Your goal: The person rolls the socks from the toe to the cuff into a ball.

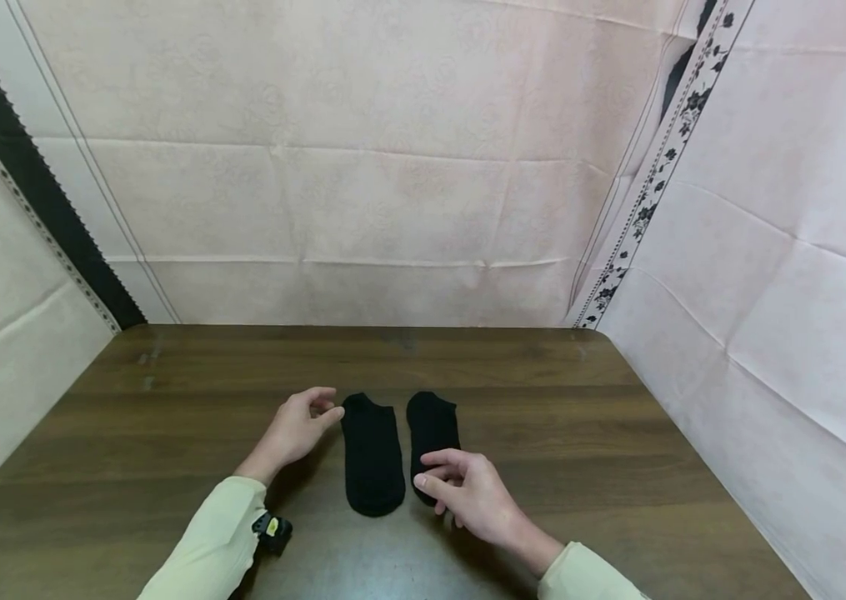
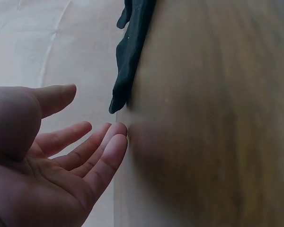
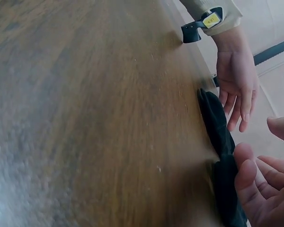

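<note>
Two black ankle socks lie flat side by side on the wooden table, a narrow gap between them and their openings toward the far edge. Beside the top of the left sock (image 1: 373,462) is my left hand (image 1: 297,429), its thumb tip close to the cuff; whether it touches cannot be told. In the left wrist view the loosely bent fingers (image 2: 109,156) hold nothing, below the dark sock edge (image 2: 128,66). My right hand (image 1: 473,492) hovers over the toe half of the right sock (image 1: 433,423), partly hiding it. Its fingers are relaxed, with nothing gripped in the right wrist view.
The brown wooden table (image 1: 167,450) has a straight far edge with rounded corners. Pale cloth (image 1: 392,208) hangs behind it and on both sides, one strip with a black floral border (image 1: 643,212). A small black device (image 1: 272,533) is on the left wrist.
</note>
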The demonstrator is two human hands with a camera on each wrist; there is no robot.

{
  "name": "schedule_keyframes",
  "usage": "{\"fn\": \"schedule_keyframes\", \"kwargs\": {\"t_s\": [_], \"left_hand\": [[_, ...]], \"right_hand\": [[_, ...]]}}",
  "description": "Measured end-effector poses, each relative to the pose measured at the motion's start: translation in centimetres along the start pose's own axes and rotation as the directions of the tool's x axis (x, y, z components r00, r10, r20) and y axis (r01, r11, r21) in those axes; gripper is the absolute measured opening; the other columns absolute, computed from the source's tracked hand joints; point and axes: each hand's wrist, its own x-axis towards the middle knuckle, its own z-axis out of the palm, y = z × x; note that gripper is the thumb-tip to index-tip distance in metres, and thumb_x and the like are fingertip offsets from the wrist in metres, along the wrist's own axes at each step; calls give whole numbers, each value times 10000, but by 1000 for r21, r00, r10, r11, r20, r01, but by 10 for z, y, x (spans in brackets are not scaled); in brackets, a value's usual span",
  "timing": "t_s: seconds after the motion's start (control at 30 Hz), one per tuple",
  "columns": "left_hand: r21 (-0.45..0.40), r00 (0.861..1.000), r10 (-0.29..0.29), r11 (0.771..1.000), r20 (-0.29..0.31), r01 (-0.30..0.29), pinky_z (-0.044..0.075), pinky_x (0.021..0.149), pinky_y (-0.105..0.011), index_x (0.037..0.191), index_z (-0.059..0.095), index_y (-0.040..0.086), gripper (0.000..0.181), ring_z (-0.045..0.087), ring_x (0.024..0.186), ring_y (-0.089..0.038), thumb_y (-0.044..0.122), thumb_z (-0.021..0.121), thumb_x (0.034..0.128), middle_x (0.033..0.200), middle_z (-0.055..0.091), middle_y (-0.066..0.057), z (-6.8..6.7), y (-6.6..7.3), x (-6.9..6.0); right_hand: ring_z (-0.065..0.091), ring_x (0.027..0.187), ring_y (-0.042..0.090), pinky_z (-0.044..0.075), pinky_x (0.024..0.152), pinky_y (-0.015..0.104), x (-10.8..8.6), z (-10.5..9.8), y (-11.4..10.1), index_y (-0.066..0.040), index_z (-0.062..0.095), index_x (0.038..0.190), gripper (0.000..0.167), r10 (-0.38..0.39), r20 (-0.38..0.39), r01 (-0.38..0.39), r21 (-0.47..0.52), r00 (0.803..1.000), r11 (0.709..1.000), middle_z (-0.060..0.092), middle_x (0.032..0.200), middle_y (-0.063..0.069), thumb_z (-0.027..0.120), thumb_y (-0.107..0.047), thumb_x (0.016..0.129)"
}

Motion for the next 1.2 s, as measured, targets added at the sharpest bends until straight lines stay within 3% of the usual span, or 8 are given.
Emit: {"fn": "schedule_keyframes", "kwargs": {"t_s": [0.57,0.97,1.2], "left_hand": [[-7,1000,-5,1000,10,5,525,872,-448,1379,556,-8,434,595,1097,-317,216,628,1014,1212,632,-155,10,4,5],[8,999,-34,999,18,34,514,890,-463,1325,592,-38,390,604,1052,-293,203,613,1020,1213,640,-184,10,5,14],[10,998,-65,998,18,65,534,798,-407,1242,655,-25,306,625,911,-240,175,622,1014,1133,663,-161,12,3,19]], "right_hand": [[585,544,184,510,509,286,2,9,1,13,652,1222,393,-21,25,22,-26,999,999,738,952,5,737,-247,940],[543,464,118,512,478,294,7,15,2,-28,704,1163,302,-76,49,82,-121,996,989,703,920,-23,735,-231,941],[532,462,90,502,481,272,9,22,4,-30,718,1140,272,-79,64,89,-183,995,979,662,872,-63,754,-186,921]]}}
